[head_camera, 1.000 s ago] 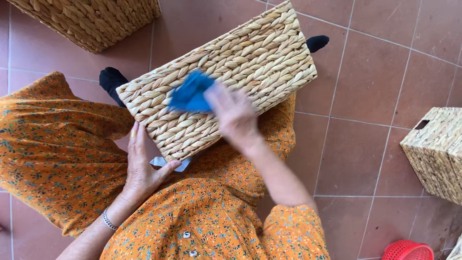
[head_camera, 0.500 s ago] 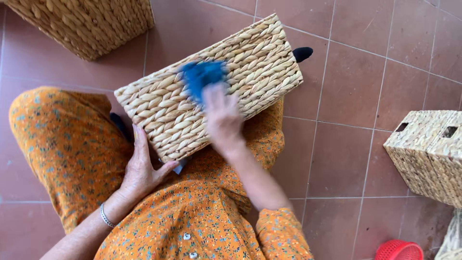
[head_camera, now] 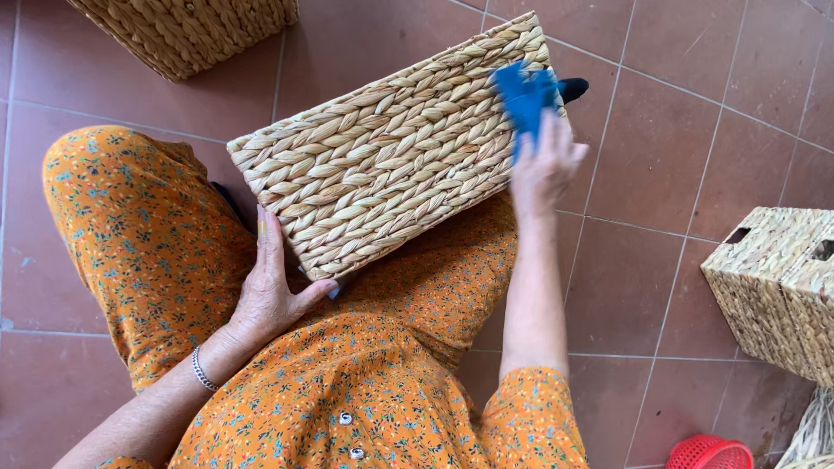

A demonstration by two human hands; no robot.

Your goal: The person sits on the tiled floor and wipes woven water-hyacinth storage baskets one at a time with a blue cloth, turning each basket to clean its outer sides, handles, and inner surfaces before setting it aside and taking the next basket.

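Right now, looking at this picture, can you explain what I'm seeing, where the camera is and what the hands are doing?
There is no machine here. The camera sits on a person's head and looks down at their own lap and two bare hands. The person sits on a reddish tiled floor in orange flowered clothes. A woven basket rests on their lap, with its flat side facing up. The left hand, with a bracelet at the wrist, steadies the basket's near corner. The right hand holds a blue cloth against the basket's far end. Around them are a second woven basket at the top, a boxy one with handle holes on the right, and a small red plastic basket at the bottom edge.
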